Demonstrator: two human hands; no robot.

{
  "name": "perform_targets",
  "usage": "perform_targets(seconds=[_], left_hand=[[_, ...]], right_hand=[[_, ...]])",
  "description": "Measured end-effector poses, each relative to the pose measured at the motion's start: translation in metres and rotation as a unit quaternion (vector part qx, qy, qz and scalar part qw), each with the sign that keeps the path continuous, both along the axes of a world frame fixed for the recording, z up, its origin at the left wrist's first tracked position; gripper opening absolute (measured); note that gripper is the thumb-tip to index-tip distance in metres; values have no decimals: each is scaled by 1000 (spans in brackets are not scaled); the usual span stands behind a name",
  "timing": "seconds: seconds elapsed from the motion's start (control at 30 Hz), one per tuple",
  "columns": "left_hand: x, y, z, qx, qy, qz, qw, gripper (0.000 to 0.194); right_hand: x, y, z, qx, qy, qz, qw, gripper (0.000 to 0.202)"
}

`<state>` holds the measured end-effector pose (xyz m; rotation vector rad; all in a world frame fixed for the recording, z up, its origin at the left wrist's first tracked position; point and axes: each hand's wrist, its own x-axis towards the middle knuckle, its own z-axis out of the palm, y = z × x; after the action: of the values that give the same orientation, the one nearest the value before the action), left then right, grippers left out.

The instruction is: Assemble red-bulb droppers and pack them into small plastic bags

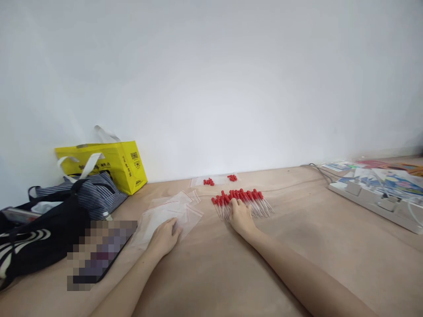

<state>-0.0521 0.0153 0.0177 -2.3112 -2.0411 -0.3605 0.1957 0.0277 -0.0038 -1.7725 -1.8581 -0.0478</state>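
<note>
A row of droppers (259, 203) with red rubber bulbs and clear stems lies in the middle of the table, bulbs toward the wall. My right hand (240, 215) reaches into the row from the near side. Its fingers are curled down at the bulbs and seem to grip a dropper; the fingertips are partly hidden. To the left, clear zip bags (158, 218) with red seal lines lie in a loose, overlapping pile. On the pile's near right part rests my left hand (165, 237), thumb apart from the fingers, with nothing visibly held.
Near the wall lie bagged droppers (209, 182) with red bulbs. A yellow bag (132, 169), a striped bag (102, 193), a black bag (49, 244) and a pixelated flat object (102, 255) stand at left. At right are a white power strip (373, 204), cables and printed packets (393, 180).
</note>
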Motion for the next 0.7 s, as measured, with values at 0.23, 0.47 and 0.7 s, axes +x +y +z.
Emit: perform_targets(seconds=[0.23,0.47,0.7], left_hand=[[0,6,3,43,-16,32,998,29],[11,-7,11,110,-61,21,992,27],[57,-41,-1,107,-170,-166,966,21]], right_hand=[[-4,3,-6,2,-51,17,999,19],[6,-9,-8,57,10,42,997,21],[41,-50,-12,72,100,175,977,14]])
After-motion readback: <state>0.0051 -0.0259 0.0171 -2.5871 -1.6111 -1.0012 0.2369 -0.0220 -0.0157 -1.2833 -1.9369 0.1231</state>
